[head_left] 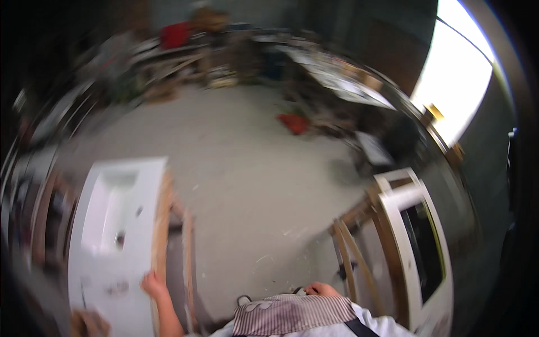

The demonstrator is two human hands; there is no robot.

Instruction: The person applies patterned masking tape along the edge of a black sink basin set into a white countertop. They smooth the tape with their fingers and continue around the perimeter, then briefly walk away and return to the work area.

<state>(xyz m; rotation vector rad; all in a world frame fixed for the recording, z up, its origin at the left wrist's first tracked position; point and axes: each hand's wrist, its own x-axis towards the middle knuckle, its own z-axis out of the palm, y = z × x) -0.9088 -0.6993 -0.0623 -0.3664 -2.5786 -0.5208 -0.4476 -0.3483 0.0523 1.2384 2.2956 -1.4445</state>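
Note:
On my left lies a long white washbasin top with a rectangular sunken basin and a drain hole. It rests on a wooden support frame. My left hand is at its right edge, fingers bent over the rim and closed on it. Close to the striped apron at my waist, my right hand is low, its fingers curled inward. Whatever that hand may hold is hidden. A brownish object, too blurred to name, sits on the near end of the washbasin top.
To my right a white panel with a dark rectangular opening leans on a wooden stand. Grey floor stretches between the stands. A cluttered workbench runs along the far right, with a red object beneath. Bright light enters through an opening.

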